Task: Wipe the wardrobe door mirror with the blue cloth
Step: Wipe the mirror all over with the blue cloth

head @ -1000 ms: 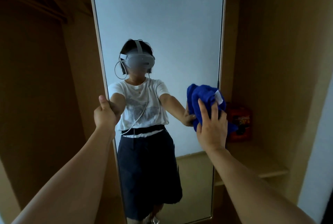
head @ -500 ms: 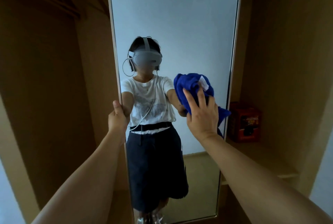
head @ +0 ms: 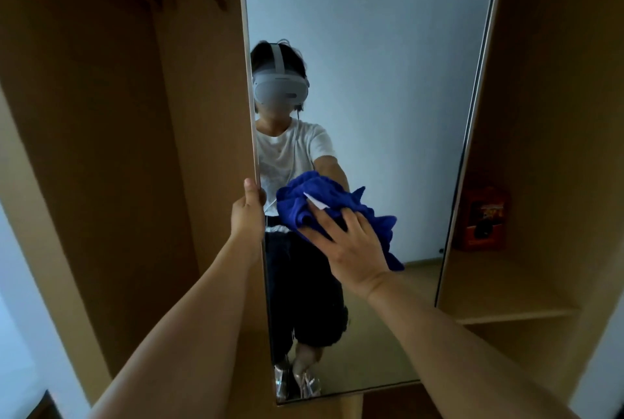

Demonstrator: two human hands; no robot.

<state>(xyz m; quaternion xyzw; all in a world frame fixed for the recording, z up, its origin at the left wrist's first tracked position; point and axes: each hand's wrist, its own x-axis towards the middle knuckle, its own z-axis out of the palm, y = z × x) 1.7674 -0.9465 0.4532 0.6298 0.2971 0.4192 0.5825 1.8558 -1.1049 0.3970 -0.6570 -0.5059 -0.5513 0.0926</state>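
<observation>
Right hand (head: 353, 246) flat, fingers spread, pressing bunched blue cloth (head: 324, 207) against mirror (head: 388, 81) glass; white tag shows on cloth just above fingertips. Left hand (head: 248, 212) beside it, curled round mirror door's left edge, thumb up along frame. Above hands, glass reflects person in white headset, white T-shirt, dark skirt. Right of right hand, beyond mirror edge, red box (head: 483, 217) sits on wooden shelf (head: 506, 297). Left of left hand, dim wardrobe interior (head: 101, 148).
</observation>
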